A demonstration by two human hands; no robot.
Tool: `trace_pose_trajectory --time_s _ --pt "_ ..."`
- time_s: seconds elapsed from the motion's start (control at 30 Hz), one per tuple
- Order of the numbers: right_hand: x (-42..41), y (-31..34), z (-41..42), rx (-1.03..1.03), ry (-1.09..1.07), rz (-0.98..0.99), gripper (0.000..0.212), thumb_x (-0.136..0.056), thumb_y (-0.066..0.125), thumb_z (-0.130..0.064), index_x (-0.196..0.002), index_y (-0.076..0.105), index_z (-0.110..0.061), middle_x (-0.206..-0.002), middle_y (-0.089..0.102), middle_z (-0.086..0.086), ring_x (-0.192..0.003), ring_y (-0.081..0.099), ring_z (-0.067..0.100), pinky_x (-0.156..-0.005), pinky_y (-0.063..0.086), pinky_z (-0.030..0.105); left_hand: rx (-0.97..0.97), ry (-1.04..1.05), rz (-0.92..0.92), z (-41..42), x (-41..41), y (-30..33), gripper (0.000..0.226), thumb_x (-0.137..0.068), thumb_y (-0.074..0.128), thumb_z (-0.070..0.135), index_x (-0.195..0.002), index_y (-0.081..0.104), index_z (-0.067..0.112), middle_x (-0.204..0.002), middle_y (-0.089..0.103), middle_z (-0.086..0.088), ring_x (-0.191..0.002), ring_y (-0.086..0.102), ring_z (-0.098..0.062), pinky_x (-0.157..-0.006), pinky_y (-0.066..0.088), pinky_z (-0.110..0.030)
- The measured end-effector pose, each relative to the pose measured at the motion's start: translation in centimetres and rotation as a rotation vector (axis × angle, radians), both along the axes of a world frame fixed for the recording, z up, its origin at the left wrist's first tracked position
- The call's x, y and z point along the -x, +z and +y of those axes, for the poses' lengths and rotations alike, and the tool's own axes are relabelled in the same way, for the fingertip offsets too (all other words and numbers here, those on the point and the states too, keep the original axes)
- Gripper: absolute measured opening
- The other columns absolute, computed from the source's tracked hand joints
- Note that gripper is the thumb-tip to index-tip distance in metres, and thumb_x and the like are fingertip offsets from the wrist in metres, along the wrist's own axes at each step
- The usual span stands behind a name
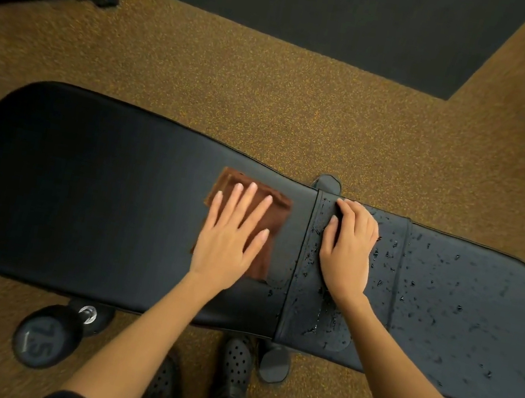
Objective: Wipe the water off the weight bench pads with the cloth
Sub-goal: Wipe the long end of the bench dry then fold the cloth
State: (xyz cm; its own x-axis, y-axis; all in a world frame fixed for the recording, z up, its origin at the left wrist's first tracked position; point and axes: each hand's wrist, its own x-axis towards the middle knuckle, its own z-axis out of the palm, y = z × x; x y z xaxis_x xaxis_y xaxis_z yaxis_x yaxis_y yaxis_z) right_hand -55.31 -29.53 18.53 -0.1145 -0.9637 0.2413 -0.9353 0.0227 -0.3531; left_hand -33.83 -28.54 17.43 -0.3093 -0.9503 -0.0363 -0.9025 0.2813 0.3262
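Head view: long black vinyl back pad [82,189] spans left, dry-looking. Folded brown cloth [269,221] lies on its right end, just short of seam to black vinyl seat pad [464,312]. Left hand [230,238] flat on cloth, fingers straight and spread, pressing. Right hand [348,248] rests on seat pad beside seam, fingers curled over pad's left edge. Water droplets [421,277] scattered across seat pad to rounded right end. Black dumbbell [49,335] on speckled brown floor [271,96] below pad's near edge.
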Motion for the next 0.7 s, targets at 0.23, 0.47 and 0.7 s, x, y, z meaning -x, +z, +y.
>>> trace_pose_trajectory --time_s 0.23,0.47,0.7 --pt "-0.1 -0.1 0.0 0.004 -0.008 0.038 0.033 -0.102 0.041 -0.018 -0.126 0.057 -0.001 -0.126 0.058 0.014 -0.122 0.050 0.031 -0.111 0.031 0.044 -0.045 0.113 0.017 -1.9 2.5 0.7 0.057 -0.102 0.024 0.041 -0.154 0.021 0.019 -0.161 0.017 -0.010 -0.150 0.009 -0.032 -0.120 0.008 -0.053" --pt "-0.1 -0.1 0.0 0.007 -0.004 0.028 0.034 -0.101 0.041 -0.018 -0.126 0.057 -0.001 -0.126 0.058 0.015 -0.123 0.048 0.031 -0.110 0.032 0.046 -0.029 -0.177 0.011 3.6 3.6 1.0 0.058 -0.103 0.031 0.041 -0.155 0.018 0.020 -0.162 0.014 -0.008 -0.150 0.007 -0.030 -0.119 0.012 -0.054" --pt "-0.1 -0.1 0.0 0.015 0.000 0.043 0.034 -0.101 0.041 -0.017 -0.127 0.057 0.000 -0.127 0.058 0.016 -0.124 0.046 0.031 -0.111 0.029 0.044 -0.042 -0.287 -0.051 8.5 -3.6 0.6 0.057 -0.102 0.029 0.047 -0.155 0.020 0.025 -0.163 0.014 -0.003 -0.150 0.008 -0.024 -0.121 0.009 -0.049"
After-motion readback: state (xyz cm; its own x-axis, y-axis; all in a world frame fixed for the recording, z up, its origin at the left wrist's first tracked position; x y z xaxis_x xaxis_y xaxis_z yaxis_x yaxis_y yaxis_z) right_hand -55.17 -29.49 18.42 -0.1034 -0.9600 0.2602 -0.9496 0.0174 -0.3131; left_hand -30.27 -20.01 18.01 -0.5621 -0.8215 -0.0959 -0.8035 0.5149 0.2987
